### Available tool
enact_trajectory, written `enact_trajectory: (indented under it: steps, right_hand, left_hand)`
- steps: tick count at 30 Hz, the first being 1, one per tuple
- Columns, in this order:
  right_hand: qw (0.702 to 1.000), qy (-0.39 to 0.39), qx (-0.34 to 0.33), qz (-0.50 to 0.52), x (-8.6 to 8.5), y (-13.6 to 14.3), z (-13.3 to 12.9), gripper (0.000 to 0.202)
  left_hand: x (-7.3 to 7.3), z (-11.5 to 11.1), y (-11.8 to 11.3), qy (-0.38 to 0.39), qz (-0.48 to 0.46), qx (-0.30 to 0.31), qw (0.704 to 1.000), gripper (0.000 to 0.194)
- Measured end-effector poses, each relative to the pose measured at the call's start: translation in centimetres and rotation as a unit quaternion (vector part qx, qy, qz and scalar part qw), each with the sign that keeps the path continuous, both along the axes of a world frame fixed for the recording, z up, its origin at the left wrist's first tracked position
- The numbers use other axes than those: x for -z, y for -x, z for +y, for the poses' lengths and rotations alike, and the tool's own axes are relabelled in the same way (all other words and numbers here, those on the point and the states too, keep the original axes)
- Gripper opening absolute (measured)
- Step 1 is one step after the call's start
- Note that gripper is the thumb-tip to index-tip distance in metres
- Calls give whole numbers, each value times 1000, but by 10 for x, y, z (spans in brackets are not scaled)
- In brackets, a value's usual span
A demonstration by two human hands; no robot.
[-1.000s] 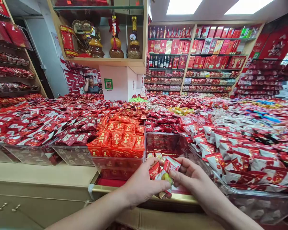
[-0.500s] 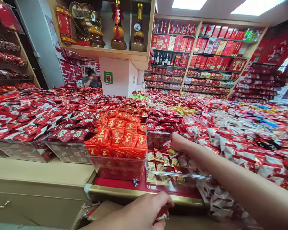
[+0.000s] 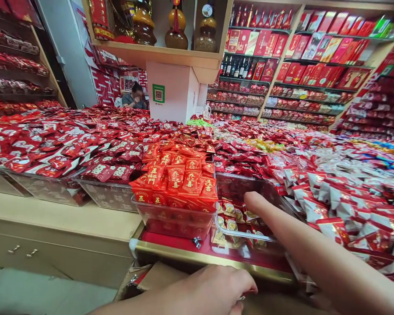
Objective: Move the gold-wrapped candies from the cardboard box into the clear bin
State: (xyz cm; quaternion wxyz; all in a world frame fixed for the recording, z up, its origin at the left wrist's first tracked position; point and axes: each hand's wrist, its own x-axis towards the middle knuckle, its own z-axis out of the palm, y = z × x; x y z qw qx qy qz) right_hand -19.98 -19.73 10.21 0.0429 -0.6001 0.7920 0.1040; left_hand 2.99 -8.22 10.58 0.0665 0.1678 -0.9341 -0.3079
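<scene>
My right hand [image 3: 258, 207] reaches down into a clear plastic bin [image 3: 243, 236] that is partly filled with small red-and-gold candy packets [image 3: 229, 211]. Its fingers point into the packets and are hidden behind the back of the hand. Low in the view, my left hand [image 3: 213, 286] hovers with curled fingers over an open cardboard box [image 3: 160, 275] below the counter's gold edge [image 3: 184, 257]. Whatever it may hold is hidden under the fingers.
A heaped bin of orange-red packets [image 3: 179, 177] stands left of the clear bin, and white-and-red packets [image 3: 331, 205] pile up on its right. Red candy covers the whole counter. A person [image 3: 136, 96] sits at the back left. Shelves of red boxes [image 3: 298, 65] line the far wall.
A second ago both hands held packets together in front of the bin. The right hand then carried packets into the bin and has sunk deeper; the left dropped to the cardboard box.
</scene>
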Motion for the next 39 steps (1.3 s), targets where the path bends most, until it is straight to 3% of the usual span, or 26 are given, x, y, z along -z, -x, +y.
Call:
enact_trajectory:
  steps: [3,9,11,13,15,17,19,21,23,26,29,34,36,39]
  right_hand:
    - [999,-17,39,11,-4,-5,10,23]
    - [999,-28,34,-12,-9,-11,14,20]
    - [999,-16,36,-15,-15,-14,13,19]
    - [999,12,31,-18,-27,-21,14,22]
    - [998,55,11,-23,-46,-30,21,26]
    - [994,105,-24,-34,-67,-39,37,27]
    - [979,167,-79,-88,-82,-46,62,28]
    - [948,207,-129,-203,-86,-49,91,31]
    - [907,193,-162,-337,-81,-49,115,29]
    - [870,150,-167,-440,-66,-49,136,19]
    - [851,171,-157,-472,-57,-53,144,14]
    - [811,170,-181,-530,-71,-49,138,22]
    - [835,211,-136,-490,-82,-36,121,24]
    - [928,244,-21,-281,-91,-17,80,21]
  left_hand:
    - [2,0,1,-1,-2,-4,1000,35]
    - [4,0,0,-43,-10,-52,998,40]
    - [0,1,2,-63,13,-71,995,35]
    - [-5,2,6,-135,81,-87,984,27]
    - [-11,2,10,-264,172,-106,943,21]
    - [-16,1,14,-390,245,-126,879,23]
    - [-20,0,16,-469,285,-137,824,30]
    - [-21,-2,18,-504,303,-136,797,36]
    - [-21,-4,19,-517,307,-127,789,40]
    - [-19,-5,20,-508,315,-119,792,39]
    - [-19,-5,20,-477,326,-124,807,39]
    - [-17,-2,18,-408,327,-164,837,49]
    - [-13,1,17,-369,286,-188,864,50]
    - [-8,5,15,-280,202,-163,924,47]
